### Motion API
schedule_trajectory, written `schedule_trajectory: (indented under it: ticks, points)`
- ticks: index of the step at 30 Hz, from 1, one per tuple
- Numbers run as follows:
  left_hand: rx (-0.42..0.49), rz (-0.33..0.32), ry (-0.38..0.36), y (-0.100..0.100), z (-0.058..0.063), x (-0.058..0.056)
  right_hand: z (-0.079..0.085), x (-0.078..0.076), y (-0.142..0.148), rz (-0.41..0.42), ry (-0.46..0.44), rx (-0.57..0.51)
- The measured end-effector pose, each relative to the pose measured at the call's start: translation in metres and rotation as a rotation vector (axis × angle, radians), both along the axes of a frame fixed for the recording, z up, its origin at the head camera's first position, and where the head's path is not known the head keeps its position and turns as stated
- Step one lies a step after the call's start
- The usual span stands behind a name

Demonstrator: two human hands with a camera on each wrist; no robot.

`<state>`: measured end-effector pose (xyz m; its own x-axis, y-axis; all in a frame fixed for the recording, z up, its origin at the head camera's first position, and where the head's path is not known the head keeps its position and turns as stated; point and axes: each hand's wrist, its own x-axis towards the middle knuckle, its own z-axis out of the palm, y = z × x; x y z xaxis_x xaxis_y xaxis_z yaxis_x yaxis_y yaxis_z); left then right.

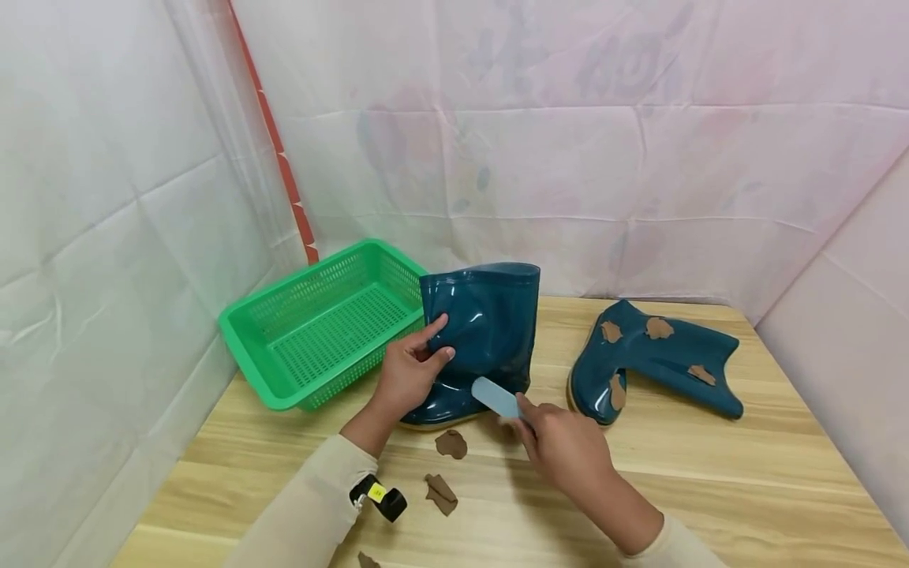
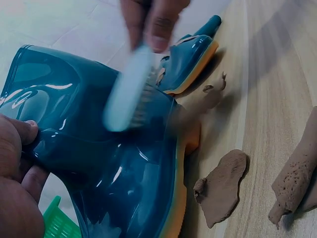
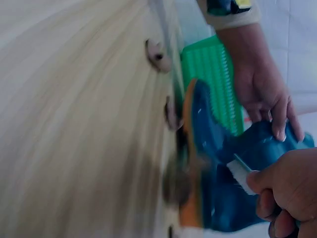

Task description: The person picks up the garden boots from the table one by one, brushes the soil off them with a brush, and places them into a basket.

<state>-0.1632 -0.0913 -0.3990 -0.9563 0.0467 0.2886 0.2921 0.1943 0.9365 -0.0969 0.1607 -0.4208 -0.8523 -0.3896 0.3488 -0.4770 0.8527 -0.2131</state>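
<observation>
Nearest the camera are the person's pale sleeves (image 1: 298, 505), a black device (image 1: 389, 502) with a yellow label at the left cuff. Beyond them a glossy dark-teal boot (image 1: 479, 335) stands upright toward the middle of the worktop's (image 1: 682, 481) far edge, toe pointing left. The left hand (image 1: 410, 372) grips the front of its shaft, thumb and forefinger on the near face, the others curled at the front edge. The right hand (image 1: 568, 442) has its fingers closed round a light-blue brush (image 1: 495, 397), pale bristles at the boot's lower side; a brown piece there is blurred. Three brown pieces (image 1: 442, 494) lie on the worktop between the boot and the camera. A second boot (image 1: 660, 359), bearing four brown patches (image 1: 659, 328), lies on its side near the far right corner. A green basket (image 1: 248, 375) occupies the far left corner, just beside the upright boot. Pale sheeting (image 1: 540, 173) rises behind the far edge.
</observation>
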Motion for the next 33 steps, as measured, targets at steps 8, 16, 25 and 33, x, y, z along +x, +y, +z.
schedule_trajectory:
  ticks: [8, 16, 25, 33]
  points:
    - [0.008, 0.014, 0.047, -0.003, -0.014, -0.013, -0.003, 0.010, 0.032, -0.078, -0.144, 0.018]
    - [-0.006, -0.022, 0.084, 0.002, -0.009, -0.014, -0.005, 0.019, 0.043, -0.101, -0.092, -0.048]
    - [0.021, 0.011, 0.115, 0.007, -0.009, -0.019, -0.009, 0.024, 0.044, -0.099, -0.029, -0.069]
    - [0.016, -0.009, 0.173, 0.011, 0.000, -0.018, -0.010, 0.026, 0.047, -0.113, -0.017, -0.089]
